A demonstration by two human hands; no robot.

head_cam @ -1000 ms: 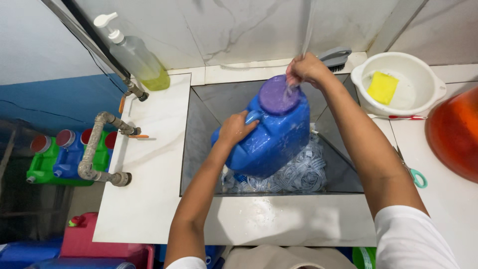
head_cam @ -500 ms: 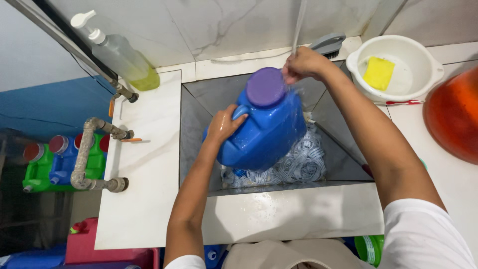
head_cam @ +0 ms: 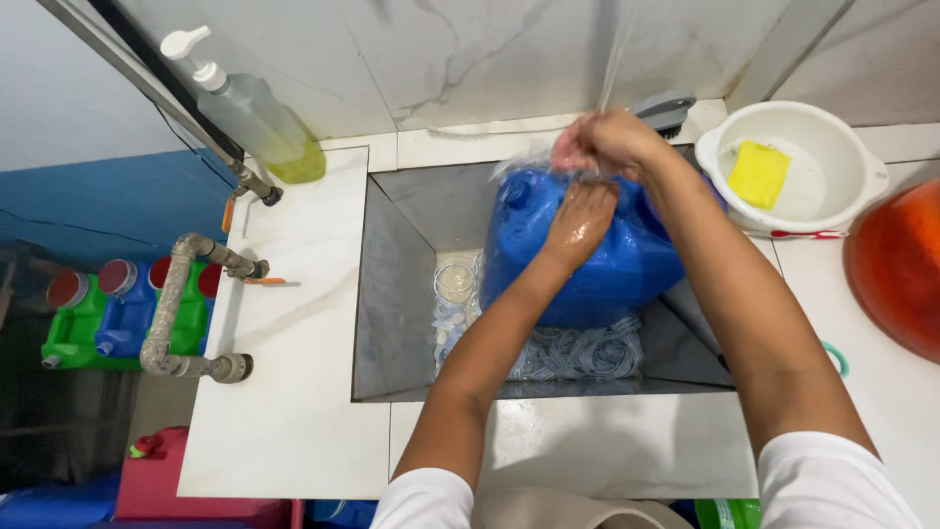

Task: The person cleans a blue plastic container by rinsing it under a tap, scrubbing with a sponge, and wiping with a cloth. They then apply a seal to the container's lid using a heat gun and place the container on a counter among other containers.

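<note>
A large blue plastic jug [head_cam: 597,264] lies tilted in the grey sink [head_cam: 392,294], under a thin stream of water [head_cam: 612,59] falling from above. My left hand [head_cam: 580,223] presses flat on the jug's upper side, wet. My right hand [head_cam: 607,145] is at the jug's top end under the water, fingers curled around something there; the purple cap is hidden beneath it. Clear plastic pieces [head_cam: 578,353] lie in the sink bottom under the jug.
A soap pump bottle with yellow-green liquid [head_cam: 250,113] stands at the back left. A white basin with a yellow sponge [head_cam: 759,171] sits at the right, by a grey brush [head_cam: 666,110] and an orange tub [head_cam: 896,264]. Pipes [head_cam: 181,313] and coloured jugs lie left.
The jug has tipped over from upright toward lying down. My left hand moved from its side onto its top. The purple cap is no longer visible; my right hand covers that end.
</note>
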